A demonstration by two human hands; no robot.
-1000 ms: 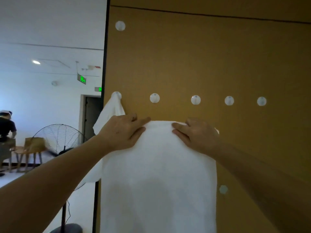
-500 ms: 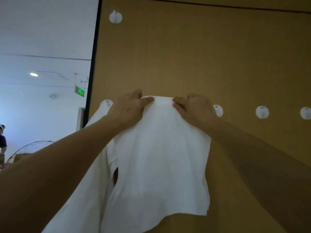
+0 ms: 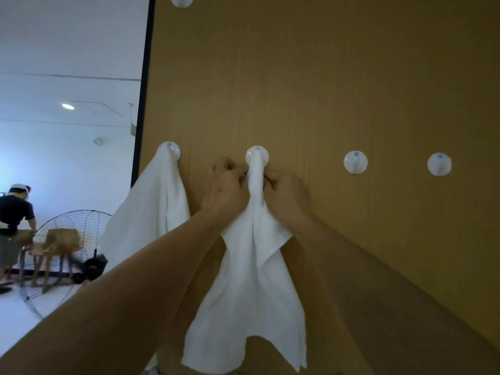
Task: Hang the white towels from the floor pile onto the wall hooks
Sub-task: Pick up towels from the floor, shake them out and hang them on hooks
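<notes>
A white towel [image 3: 251, 288] hangs bunched from the second wall hook [image 3: 257, 155] on the brown wooden panel. My left hand [image 3: 227, 188] pinches the towel's gathered top from the left, just below the hook. My right hand [image 3: 286, 196] pinches it from the right at the same height. Another white towel [image 3: 151, 204] hangs from the leftmost hook [image 3: 170, 150] at the panel's edge. The floor pile is out of view.
Two bare white hooks [image 3: 355, 162] [image 3: 439, 164] follow to the right in the same row, and another hook [image 3: 181, 0] sits higher up. Past the panel's left edge stand a floor fan [image 3: 67, 253], wooden stools and a person [image 3: 13, 220].
Both hands lifted the spread towel up the panel, gathered its top edge together and brought it onto the second hook. The towel now hangs bunched instead of flat.
</notes>
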